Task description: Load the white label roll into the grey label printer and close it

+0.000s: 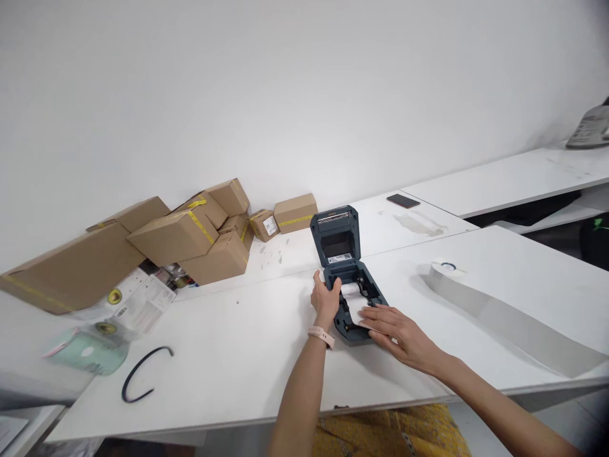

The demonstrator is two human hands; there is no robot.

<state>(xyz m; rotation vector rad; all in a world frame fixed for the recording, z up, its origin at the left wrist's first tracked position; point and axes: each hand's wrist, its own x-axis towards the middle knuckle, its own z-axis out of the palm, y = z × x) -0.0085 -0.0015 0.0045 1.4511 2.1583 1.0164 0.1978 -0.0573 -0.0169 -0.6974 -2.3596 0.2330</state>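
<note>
A dark blue-grey label printer (375, 296) sits on the white table with its lid (336, 236) raised. Inside lies a white paper roll (351, 289), and its paper strip (358, 310) runs toward the printer's near edge. My left hand (326, 297) grips the printer's left side, the thumb over the rim by the roll. My right hand (394, 331) rests on the strip at the front right, its fingers stretched out nearly flat. The underside of that hand is hidden.
Cardboard boxes (216, 254) are piled against the wall at the left. A green jar (90, 352) and a black headband (130, 377) lie left of me. To the right, a long unrolled paper strip (504, 317) trails across the table. A phone (403, 201) lies farther back.
</note>
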